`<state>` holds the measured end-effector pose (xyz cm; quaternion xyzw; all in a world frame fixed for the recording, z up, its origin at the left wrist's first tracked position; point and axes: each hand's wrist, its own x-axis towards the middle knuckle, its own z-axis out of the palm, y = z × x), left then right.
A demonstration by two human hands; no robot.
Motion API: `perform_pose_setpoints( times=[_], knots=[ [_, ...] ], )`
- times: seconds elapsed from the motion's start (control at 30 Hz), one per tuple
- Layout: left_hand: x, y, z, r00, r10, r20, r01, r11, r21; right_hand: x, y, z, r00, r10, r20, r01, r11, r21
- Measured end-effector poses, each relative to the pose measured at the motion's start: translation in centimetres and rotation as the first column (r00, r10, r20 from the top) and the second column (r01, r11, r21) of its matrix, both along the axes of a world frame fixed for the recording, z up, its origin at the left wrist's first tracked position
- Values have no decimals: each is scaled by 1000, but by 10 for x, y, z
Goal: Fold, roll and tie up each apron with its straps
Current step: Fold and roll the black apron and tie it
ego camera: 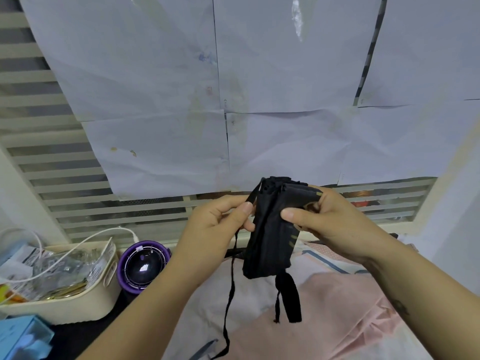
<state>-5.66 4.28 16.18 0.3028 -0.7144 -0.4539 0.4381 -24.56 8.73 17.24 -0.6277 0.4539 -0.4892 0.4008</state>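
A black apron [270, 237], rolled into a tight upright bundle, is held in the air in front of me. My right hand [327, 219] grips the bundle from the right, thumb across its front. My left hand [218, 224] pinches a thin black strap [230, 302] at the bundle's left edge; the strap hangs down in a long loose tail. A wider black strap loop [289, 297] dangles below the bundle.
Below lies pink cloth [337, 307] over pale fabric. At the left stand a cream basket [78, 305] of packets with a white cable, a purple round device [142, 266], and a blue box [23, 339]. Paper sheets [259, 87] cover the striped window behind.
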Motion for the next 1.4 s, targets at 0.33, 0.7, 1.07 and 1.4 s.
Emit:
perform_pose_setpoints(
  times=[0.33,0.7,1.07,1.4],
  knots=[
    [6,-2,4,959,135,248,-78,971,-228,-7,2,-4,1000,14,6,-14,999,47],
    [14,1,-7,975,-179,130,157,974,163,9,5,5,999,-30,-13,30,1000,9],
    [10,4,-19,996,78,31,-83,975,204,25,2,11,992,-114,-56,109,991,-84],
    [21,5,-18,963,215,160,-186,966,-179,18,3,12,995,-88,-52,85,995,-44]
  ],
)
